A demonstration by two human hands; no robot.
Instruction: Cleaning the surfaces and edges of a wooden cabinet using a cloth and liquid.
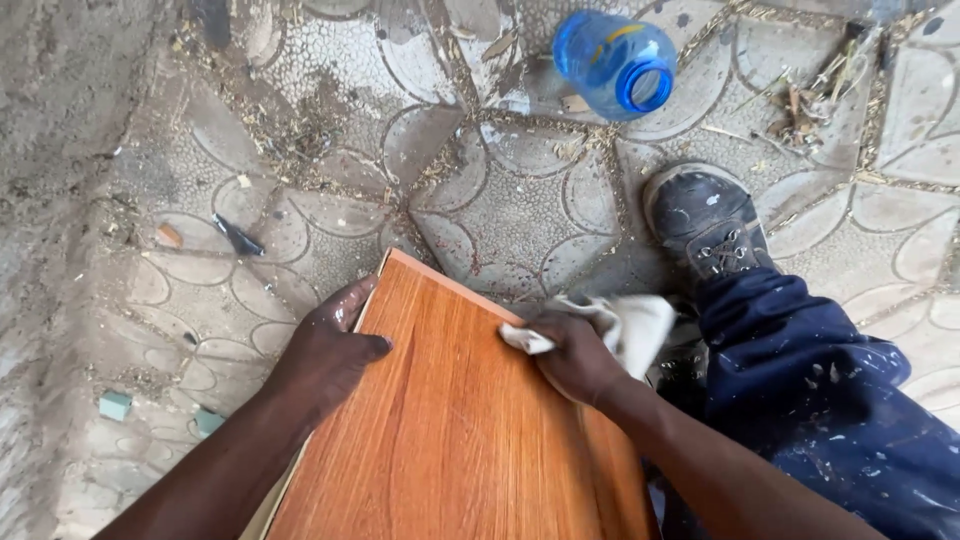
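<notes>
A clear blue plastic jug lies on its side on the patterned stone floor. Below it, rightward, stands a scuffed black work boot; two small green blocks lie far down-left.

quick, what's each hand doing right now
Left hand: open, gripping the left edge of the orange wooden board.
Right hand: closed on a white cloth, pressed to the board.

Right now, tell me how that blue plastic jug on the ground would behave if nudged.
The blue jug lies on its side, so it would probably roll. It looks empty and uncapped, so likely light. Uneven paving may stop it soon.
</notes>
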